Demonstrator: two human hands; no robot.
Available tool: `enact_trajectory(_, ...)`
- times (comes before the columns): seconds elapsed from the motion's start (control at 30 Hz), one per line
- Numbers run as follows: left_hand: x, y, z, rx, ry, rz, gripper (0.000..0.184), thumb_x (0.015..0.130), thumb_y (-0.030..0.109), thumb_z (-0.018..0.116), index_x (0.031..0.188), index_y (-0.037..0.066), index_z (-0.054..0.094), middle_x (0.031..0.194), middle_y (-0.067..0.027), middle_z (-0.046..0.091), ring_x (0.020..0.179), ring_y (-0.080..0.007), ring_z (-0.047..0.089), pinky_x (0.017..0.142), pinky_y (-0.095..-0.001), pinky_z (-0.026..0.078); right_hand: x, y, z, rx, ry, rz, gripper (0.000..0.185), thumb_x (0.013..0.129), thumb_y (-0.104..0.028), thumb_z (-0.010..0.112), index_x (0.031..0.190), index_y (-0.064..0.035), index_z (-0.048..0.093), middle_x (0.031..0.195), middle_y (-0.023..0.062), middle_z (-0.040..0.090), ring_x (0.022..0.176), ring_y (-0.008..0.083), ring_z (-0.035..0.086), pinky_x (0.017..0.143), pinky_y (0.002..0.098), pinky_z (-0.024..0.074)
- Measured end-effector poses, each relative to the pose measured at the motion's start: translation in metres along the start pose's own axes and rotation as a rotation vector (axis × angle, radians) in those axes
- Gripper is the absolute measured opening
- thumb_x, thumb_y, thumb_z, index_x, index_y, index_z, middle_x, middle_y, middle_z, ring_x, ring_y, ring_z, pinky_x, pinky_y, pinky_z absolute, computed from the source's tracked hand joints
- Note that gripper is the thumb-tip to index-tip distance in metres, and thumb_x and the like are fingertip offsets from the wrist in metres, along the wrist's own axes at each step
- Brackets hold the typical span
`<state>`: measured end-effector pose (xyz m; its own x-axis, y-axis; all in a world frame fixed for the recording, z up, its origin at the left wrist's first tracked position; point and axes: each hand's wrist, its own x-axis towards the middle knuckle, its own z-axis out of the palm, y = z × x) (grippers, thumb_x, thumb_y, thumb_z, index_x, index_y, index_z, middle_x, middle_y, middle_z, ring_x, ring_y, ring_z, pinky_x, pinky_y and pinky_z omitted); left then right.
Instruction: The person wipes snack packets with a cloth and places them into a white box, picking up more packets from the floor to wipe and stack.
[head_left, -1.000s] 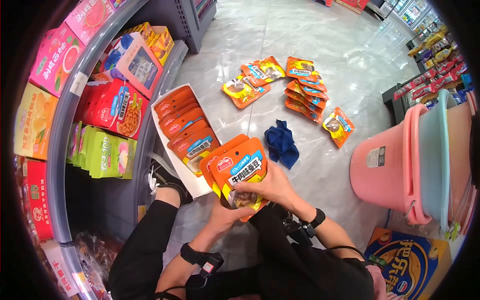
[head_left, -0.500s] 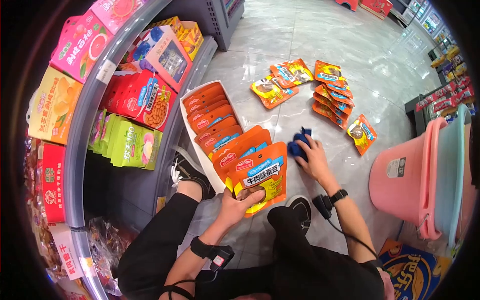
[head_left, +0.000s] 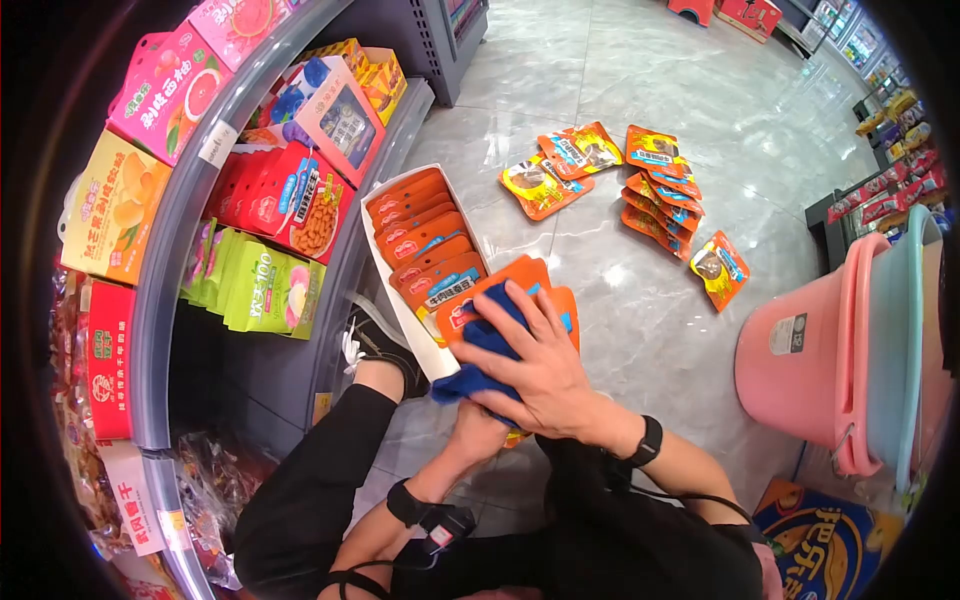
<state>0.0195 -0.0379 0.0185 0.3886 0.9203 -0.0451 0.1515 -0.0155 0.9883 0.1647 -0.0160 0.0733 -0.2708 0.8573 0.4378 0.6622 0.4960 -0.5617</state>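
My left hand (head_left: 474,438) holds an orange snack packet (head_left: 566,312) near my knees, its fingers mostly hidden under my other hand. Across the packet's front my right hand (head_left: 545,375) presses a dark blue cloth (head_left: 462,384), fingers spread over it. Most of the packet's printed face is covered. Just behind it stands a white open carton (head_left: 449,205) with a row of similar orange packets (head_left: 425,240) inside. The carton's near end lies close to my left hand.
Loose packets (head_left: 655,205) lie on the tiled floor beyond, some overlapped in a stack and one apart (head_left: 719,270). Shelves with boxed snacks (head_left: 300,200) run along the left. Pink (head_left: 800,370) and pale blue buckets (head_left: 905,350) stand at right.
My right hand has swung left from above the floor, bringing the blue cloth onto the front of the packet. My left hand still grips the packet.
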Motion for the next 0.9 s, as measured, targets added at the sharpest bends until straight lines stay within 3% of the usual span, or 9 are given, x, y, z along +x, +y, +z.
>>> enact_trajectory(0.1, -0.017, -0.006, 0.020, -0.225, -0.182, -0.321, 0.032, 0.076, 0.013, 0.069, 0.103, 0.003, 0.057, 0.086, -0.0039, 0.062, 0.078, -0.0122, 0.059, 0.071, -0.0278, 0.048, 0.006, 0.019, 0.014, -0.087, 0.035, 0.248, 0.030, 0.081, -0.030, 0.059, 0.104, -0.0121, 0.061, 0.124, 0.0182, 0.049, 0.116, 0.0383, 0.041, 0.096, 0.0525, 0.0303)
enact_trajectory(0.2, -0.014, 0.008, 0.018, -0.166, -0.347, -0.467, 0.046, 0.074, 0.007, 0.070, 0.114, 0.000, 0.049, 0.100, -0.0078, 0.062, 0.087, -0.0147, 0.060, 0.080, -0.0308, 0.049, 0.012, 0.051, 0.008, 0.211, -0.288, 0.758, 0.028, 0.087, -0.028, 0.051, 0.100, -0.0055, 0.061, 0.099, 0.0239, 0.059, 0.095, 0.0378, 0.056, 0.082, 0.0448, 0.0432)
enact_trajectory(0.27, -0.009, 0.009, 0.011, -0.381, -0.364, -0.451, 0.048, 0.075, 0.007, 0.070, 0.117, 0.000, 0.048, 0.102, -0.0086, 0.062, 0.088, -0.0155, 0.061, 0.080, -0.0311, 0.049, -0.004, 0.079, 0.003, 0.305, -0.057, 0.578, 0.028, 0.089, -0.025, 0.049, 0.099, -0.0017, 0.060, 0.088, 0.0257, 0.060, 0.085, 0.0377, 0.059, 0.074, 0.0389, 0.0467)
enact_trajectory(0.33, 0.000, 0.005, 0.001, -0.459, -0.327, -0.416, 0.048, 0.074, 0.006, 0.070, 0.117, 0.000, 0.048, 0.102, -0.0086, 0.062, 0.088, -0.0161, 0.061, 0.080, -0.0318, 0.049, -0.018, 0.118, -0.012, 0.402, 0.093, 0.720, 0.033, 0.089, -0.028, 0.052, 0.103, 0.0010, 0.059, 0.095, 0.0154, 0.064, 0.087, 0.0242, 0.061, 0.075, 0.0338, 0.0468)
enact_trajectory(0.4, 0.009, 0.003, -0.012, -0.627, -0.344, -0.366, 0.050, 0.074, 0.007, 0.070, 0.118, 0.001, 0.047, 0.102, -0.0093, 0.062, 0.086, -0.0175, 0.062, 0.078, -0.0313, 0.050, -0.031, 0.128, -0.034, 0.933, 0.233, 0.927, 0.046, 0.092, -0.031, 0.050, 0.122, 0.0037, 0.047, 0.109, 0.0085, 0.060, 0.097, 0.0194, 0.059, 0.085, 0.0300, 0.0463)
enact_trajectory(0.57, 0.011, 0.000, -0.011, -0.779, -0.351, -0.453, 0.046, 0.077, 0.013, 0.068, 0.117, 0.001, 0.049, 0.094, -0.0114, 0.063, 0.077, -0.0181, 0.062, 0.069, -0.0271, 0.050, -0.063, 0.104, -0.026, 1.968, 0.158, 0.837, 0.066, 0.090, -0.048, 0.046, 0.135, -0.0008, 0.033, 0.133, 0.0147, 0.044, 0.122, 0.0248, 0.043, 0.103, 0.0370, 0.0340)
enact_trajectory(0.6, 0.011, 0.000, -0.011, -0.796, -0.420, -0.551, 0.047, 0.077, 0.013, 0.069, 0.117, 0.001, 0.049, 0.095, -0.0114, 0.063, 0.080, -0.0186, 0.062, 0.070, -0.0288, 0.051, -0.071, 0.100, -0.014, 2.185, -0.114, 0.584, 0.071, 0.087, -0.048, 0.050, 0.137, -0.0017, 0.030, 0.133, 0.0140, 0.044, 0.124, 0.0247, 0.041, 0.104, 0.0372, 0.0324)
enact_trajectory(0.63, 0.011, -0.001, -0.011, -0.810, -0.486, -0.648, 0.047, 0.077, 0.014, 0.069, 0.117, 0.001, 0.049, 0.096, -0.0114, 0.063, 0.082, -0.0191, 0.063, 0.072, -0.0306, 0.051, -0.065, 0.075, -0.005, 1.760, -0.097, 0.514, 0.070, 0.086, -0.043, 0.054, 0.136, -0.0013, 0.031, 0.133, 0.0132, 0.044, 0.121, 0.0228, 0.044, 0.102, 0.0362, 0.0341)
enact_trajectory(0.9, 0.008, -0.010, -0.013, -0.832, -0.461, -0.516, 0.047, 0.081, 0.009, 0.066, 0.122, 0.001, 0.043, 0.117, -0.0109, 0.056, 0.103, -0.0207, 0.056, 0.090, -0.0345, 0.045, -0.038, 0.040, -0.018, 1.412, 0.038, 0.926, 0.038, 0.086, -0.026, 0.060, 0.114, -0.0011, 0.054, 0.101, 0.0085, 0.063, 0.086, 0.0137, 0.062, 0.075, 0.0261, 0.0505)
